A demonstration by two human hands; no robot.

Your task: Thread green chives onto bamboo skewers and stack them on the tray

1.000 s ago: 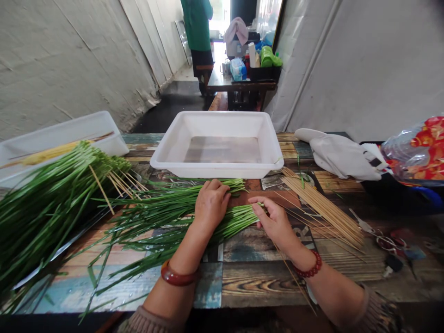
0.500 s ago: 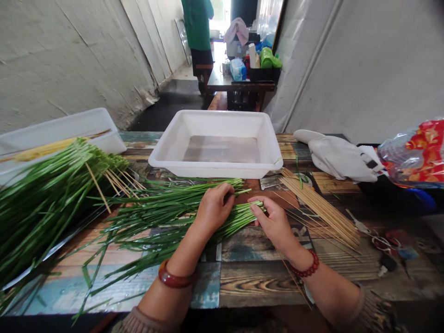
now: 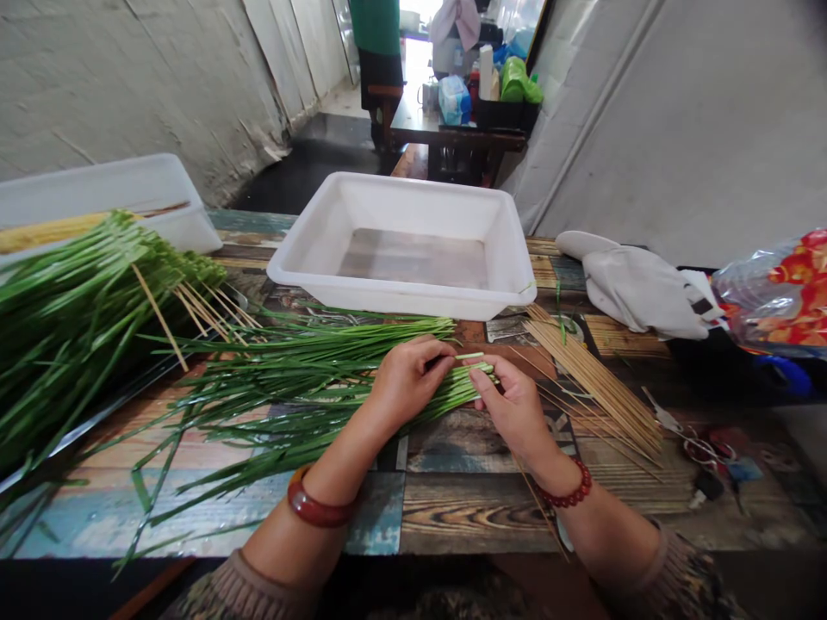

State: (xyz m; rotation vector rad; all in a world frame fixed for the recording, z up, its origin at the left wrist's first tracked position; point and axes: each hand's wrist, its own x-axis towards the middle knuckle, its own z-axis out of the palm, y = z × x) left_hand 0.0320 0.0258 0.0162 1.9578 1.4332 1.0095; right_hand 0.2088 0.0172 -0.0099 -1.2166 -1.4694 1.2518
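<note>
Sorting of chives at the tabletop [image 3: 478,517]. The step in hand appears to be adding one stem [image 3: 469,356] to a bunch [image 3: 454,394]. The left hand [image 3: 413,379] has its fingers drawn narrow, seemingly pinching the stem; the fingers of the right hand [image 3: 512,403] close about the bunch's pale ends. The bunch lies on the near side of the loose chives [image 3: 375,334], in front of the tub [image 3: 401,294]; skewers [image 3: 598,387] lie to the right. The next move probably calls for levelling the stem's end with the others and securing it under the right thumb. Compared with half a second earlier, the left hand is nearer the right, which has kept its hold.
</note>
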